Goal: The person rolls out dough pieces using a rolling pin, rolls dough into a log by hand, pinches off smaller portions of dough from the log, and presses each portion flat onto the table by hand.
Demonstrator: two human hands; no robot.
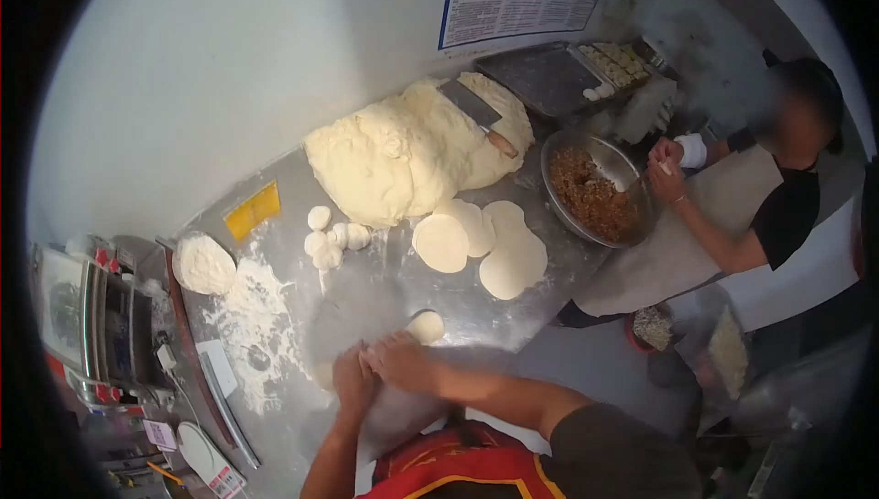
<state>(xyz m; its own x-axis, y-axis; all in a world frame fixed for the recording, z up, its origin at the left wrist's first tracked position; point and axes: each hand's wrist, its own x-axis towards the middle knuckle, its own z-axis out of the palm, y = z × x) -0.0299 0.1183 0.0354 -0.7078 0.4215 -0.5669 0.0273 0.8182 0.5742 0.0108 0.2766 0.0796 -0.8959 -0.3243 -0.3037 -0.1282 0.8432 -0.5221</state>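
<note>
I'd keep the pressure light and even here, bringing both hands down together so the dough doesn't skew. If it grabs the counter [380, 275], I'd take a dusting from the flour [252, 316] out to the left of the left fingers. My left hand [354, 380] and right hand [400, 362] meet low, fingers curled and close together; blur hides whether they pinch anything, so I cannot tell. The dough disc [426, 327] lies flat just beyond the right fingers, small, roundish, pale cream. Farther ahead of them, flat dough rounds [441, 243] overlap, wider and smooth-looking. Dough balls [316, 243] cluster ahead of the left fingers, with the lumpy dough mass [366, 156] beyond.
</note>
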